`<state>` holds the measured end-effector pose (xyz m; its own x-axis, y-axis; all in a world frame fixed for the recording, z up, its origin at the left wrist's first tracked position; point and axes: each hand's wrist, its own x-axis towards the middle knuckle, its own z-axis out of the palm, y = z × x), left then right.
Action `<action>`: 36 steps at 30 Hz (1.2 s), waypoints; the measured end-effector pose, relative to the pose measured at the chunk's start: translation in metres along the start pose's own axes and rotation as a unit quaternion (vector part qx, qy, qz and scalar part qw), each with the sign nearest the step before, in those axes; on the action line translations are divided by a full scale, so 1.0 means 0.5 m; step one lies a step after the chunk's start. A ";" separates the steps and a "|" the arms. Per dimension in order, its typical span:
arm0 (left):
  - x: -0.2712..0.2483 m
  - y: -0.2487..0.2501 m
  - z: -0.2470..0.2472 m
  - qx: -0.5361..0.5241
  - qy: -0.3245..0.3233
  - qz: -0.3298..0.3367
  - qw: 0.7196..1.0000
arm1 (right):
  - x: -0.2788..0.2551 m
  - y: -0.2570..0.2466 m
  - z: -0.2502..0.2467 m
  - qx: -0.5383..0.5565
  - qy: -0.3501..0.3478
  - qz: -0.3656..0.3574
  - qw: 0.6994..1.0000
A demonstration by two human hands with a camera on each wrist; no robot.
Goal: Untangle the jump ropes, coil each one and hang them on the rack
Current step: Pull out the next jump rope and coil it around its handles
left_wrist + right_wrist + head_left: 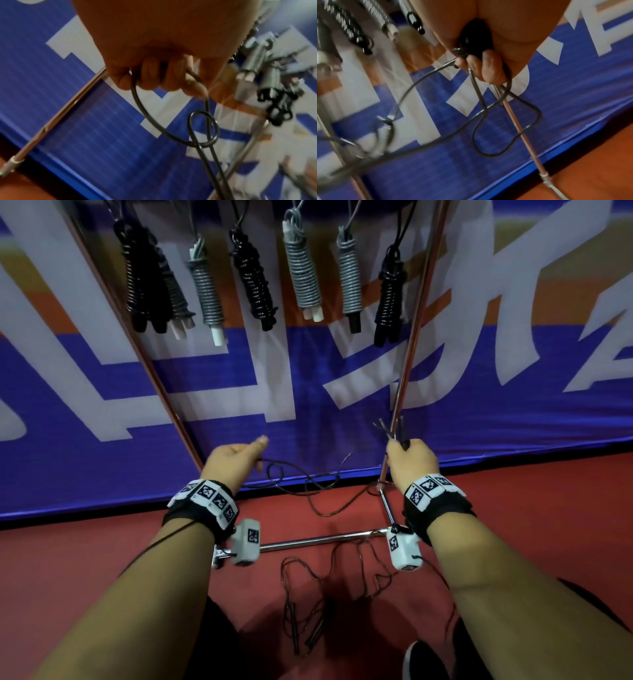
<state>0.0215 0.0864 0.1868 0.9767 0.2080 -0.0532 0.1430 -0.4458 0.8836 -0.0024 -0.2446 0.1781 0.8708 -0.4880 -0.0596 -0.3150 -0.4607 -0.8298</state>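
Observation:
A thin dark jump rope (310, 479) sags between my two hands in front of the rack, with a small twisted loop (218, 130) in its middle. My left hand (236, 457) has its fingers (150, 77) curled round one stretch of it. My right hand (412, 457) grips the rope's black handle (476, 36) together with a few gathered loops (488, 155), right beside the rack's right upright (416, 313). Several coiled black and grey ropes (303, 272) hang along the top of the rack. A second dark rope lies loose on the red floor, handles (295, 628) nearest me.
The rack's chrome base bar (318, 539) crosses the floor just below my wrists, and its left upright (147, 364) slants up to the left. A blue and white banner (239, 405) stands behind the rack. My black shoe (421, 662) is beside the loose rope.

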 end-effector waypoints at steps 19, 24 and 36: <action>0.013 -0.063 0.110 0.359 -0.098 -0.120 0.920 | -0.063 -0.063 0.037 0.221 -0.218 -0.013 0.950; 0.042 -0.088 0.102 0.315 -0.086 -0.180 0.928 | -0.033 -0.028 0.022 0.114 -0.120 -0.043 0.985; 0.018 -0.013 0.074 -0.176 -0.064 -0.301 0.935 | -0.028 0.013 0.024 -0.139 -0.027 -0.080 0.987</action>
<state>0.0356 0.0588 0.1633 0.7513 0.2122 -0.6250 0.6329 0.0372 0.7734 -0.0121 -0.2319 0.1671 0.9344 -0.3554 0.0241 -0.2565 -0.7180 -0.6470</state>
